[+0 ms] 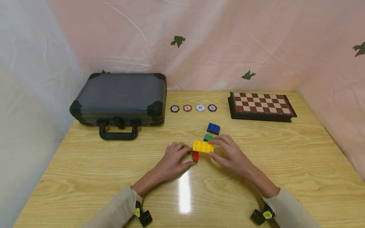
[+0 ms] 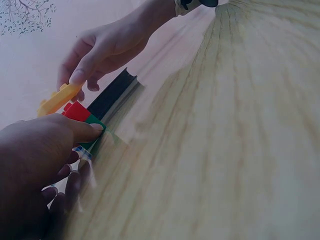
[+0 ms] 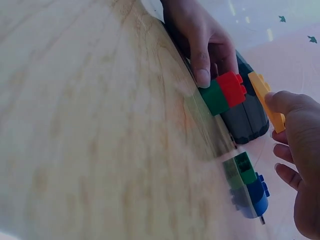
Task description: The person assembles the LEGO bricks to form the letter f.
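My left hand (image 1: 170, 163) pinches a small stack at its base, with a red brick (image 3: 231, 90) on top of a green brick (image 3: 214, 99). Thumb and fingers of my right hand (image 1: 230, 155) pinch a flat yellow brick (image 1: 201, 146) by its right end. The yellow brick hovers over the red one, studs upward; a small gap between them shows in the right wrist view. Behind it lie a second green brick (image 1: 208, 137), rounded and partly covered by the right hand, and a blue brick (image 1: 213, 128).
A dark hard case (image 1: 122, 95) with its handle toward me stands at the back left. Several poker chips (image 1: 187, 108) form a row at the back middle. A folded chessboard box (image 1: 260, 104) lies at the back right. The wooden table (image 1: 94, 177) meets a pink cloth backdrop.
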Motion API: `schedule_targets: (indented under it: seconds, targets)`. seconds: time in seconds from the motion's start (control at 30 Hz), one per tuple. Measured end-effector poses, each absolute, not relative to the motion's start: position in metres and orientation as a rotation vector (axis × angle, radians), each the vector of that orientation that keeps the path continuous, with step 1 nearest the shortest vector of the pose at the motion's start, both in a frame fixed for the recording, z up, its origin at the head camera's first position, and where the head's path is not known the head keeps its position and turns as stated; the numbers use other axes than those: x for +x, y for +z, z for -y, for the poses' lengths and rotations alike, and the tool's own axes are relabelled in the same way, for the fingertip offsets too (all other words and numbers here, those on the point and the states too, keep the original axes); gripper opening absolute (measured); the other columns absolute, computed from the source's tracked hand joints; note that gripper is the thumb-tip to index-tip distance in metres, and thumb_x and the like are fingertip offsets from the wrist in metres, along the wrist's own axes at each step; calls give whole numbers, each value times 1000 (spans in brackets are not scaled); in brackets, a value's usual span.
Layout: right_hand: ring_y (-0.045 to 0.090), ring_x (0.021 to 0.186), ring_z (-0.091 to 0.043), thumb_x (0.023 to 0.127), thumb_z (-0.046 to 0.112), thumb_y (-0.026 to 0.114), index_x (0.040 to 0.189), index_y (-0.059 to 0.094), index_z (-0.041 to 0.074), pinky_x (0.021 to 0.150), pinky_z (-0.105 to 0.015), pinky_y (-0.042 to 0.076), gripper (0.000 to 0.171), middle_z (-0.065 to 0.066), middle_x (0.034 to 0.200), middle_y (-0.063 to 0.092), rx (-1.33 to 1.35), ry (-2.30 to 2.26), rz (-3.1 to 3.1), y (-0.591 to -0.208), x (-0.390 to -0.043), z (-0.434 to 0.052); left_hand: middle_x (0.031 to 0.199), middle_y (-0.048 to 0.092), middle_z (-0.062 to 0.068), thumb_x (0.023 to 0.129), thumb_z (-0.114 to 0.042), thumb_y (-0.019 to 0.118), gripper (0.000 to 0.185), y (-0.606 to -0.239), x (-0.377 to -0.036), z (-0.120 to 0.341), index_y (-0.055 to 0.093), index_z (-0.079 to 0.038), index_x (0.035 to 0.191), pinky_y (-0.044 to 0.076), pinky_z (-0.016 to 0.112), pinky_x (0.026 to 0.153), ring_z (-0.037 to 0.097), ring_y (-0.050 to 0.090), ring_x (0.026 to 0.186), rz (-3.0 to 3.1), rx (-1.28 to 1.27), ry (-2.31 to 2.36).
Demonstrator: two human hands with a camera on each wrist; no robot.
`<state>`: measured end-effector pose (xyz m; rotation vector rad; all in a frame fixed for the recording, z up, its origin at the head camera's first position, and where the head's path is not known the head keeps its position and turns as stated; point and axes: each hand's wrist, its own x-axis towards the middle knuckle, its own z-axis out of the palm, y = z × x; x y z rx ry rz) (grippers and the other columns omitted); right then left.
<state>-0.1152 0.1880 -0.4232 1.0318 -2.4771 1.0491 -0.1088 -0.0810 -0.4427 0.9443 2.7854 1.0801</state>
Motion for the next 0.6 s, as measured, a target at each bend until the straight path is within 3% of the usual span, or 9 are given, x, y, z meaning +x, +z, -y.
schedule_targets:
  seconds: [0.33,0.6]
  targets:
    - [54,113,-25,92,11,80,124,68,3,103,-19,39,35,-8,124,61,1182,1093,2346,-430,-117,-181,120,62,7,93,-29,80,39,-443,-108,81,69,-8,125,38,48,91,26,51,109,-2801,972,1074]
    - [55,114,-23,84,-1,83,127,67,7,104,-21,39,47,-5,126,60,1183,1123,2380,-431,-114,-179,118,62,7,92,-28,81,34,-446,-109,82,70,-10,119,39,49,91,26,51,107,-2819,1000,1079]
